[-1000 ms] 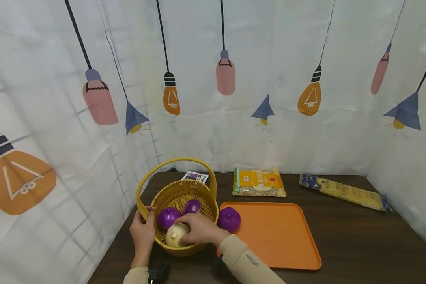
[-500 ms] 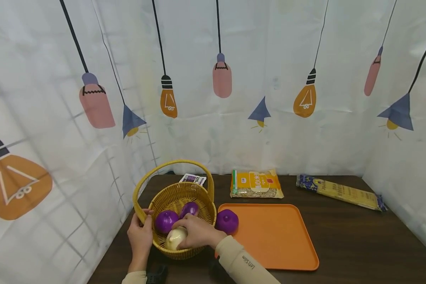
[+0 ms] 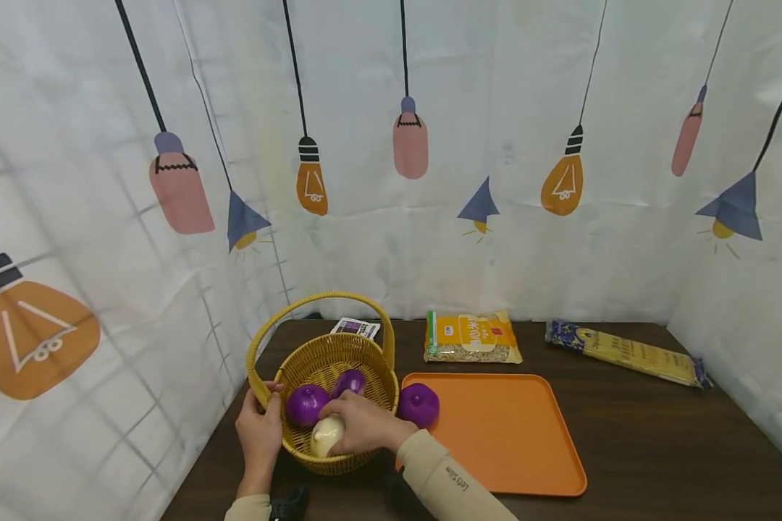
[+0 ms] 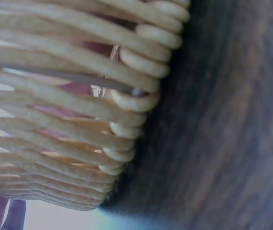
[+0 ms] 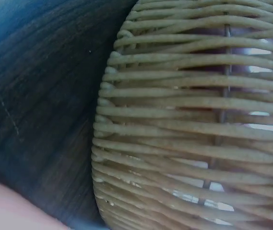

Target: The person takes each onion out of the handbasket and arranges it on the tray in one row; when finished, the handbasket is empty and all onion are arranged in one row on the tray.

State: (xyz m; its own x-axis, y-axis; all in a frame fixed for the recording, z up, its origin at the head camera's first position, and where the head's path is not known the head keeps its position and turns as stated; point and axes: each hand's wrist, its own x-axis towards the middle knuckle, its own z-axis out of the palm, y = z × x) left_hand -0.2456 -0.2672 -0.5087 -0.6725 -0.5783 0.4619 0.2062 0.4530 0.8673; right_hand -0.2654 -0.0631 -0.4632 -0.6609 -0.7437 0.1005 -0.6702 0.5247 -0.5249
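A yellow woven basket [image 3: 339, 347] with a tall arched handle stands at the left of the dark table. My left hand [image 3: 259, 430] grips its left rim near the foot of the handle; a few fingertips [image 4: 15, 213] show past the weave in the left wrist view. Inside the basket, my right hand [image 3: 368, 423] holds a pale, whitish onion [image 3: 326, 436] at the near side, partly covered by the fingers. Two purple onions [image 3: 308, 405] lie behind it in the basket. Basket weave [image 5: 194, 110] fills most of the right wrist view, hiding that hand's fingers.
Right of the basket lies an orange tray [image 3: 502, 434], with another purple onion [image 3: 419, 405] at its left edge. Behind are an orange bag of grain [image 3: 473, 339], a long yellow packet [image 3: 628, 353] and a small white-and-purple packet [image 3: 355, 328]. A printed curtain surrounds the table.
The pale onion has turned and shifted slightly right in my right hand, with more of it now behind the fingers. The left hand keeps its grip on the basket. The head view has shifted slightly.
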